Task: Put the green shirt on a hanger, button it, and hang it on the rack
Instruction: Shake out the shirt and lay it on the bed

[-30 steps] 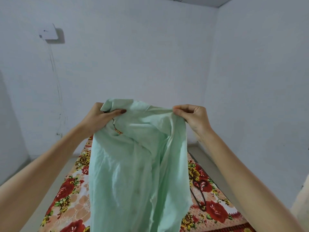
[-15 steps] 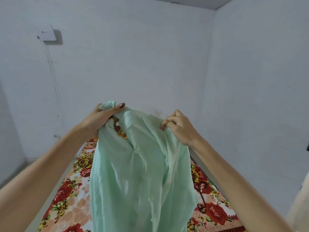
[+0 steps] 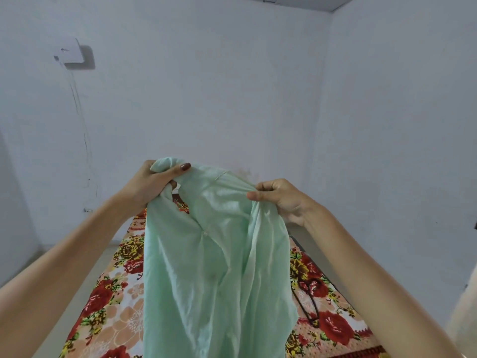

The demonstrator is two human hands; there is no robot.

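A pale green shirt hangs in front of me, held up at chest height over a bed. My left hand grips a bunched top corner of the shirt, thumb over the cloth. My right hand pinches the top edge on the other side. The cloth drops in loose folds below both hands. A dark hanger lies on the bed to the right, partly hidden behind the shirt. No rack is in view.
A bed with a red and yellow floral sheet stretches away under the shirt. White walls stand behind and to the right. A white box with a cable running down is fixed high on the left wall.
My right hand has moved rightward along the top edge and spread the shirt wider than half a second ago. My left hand keeps its grip in about the same place.
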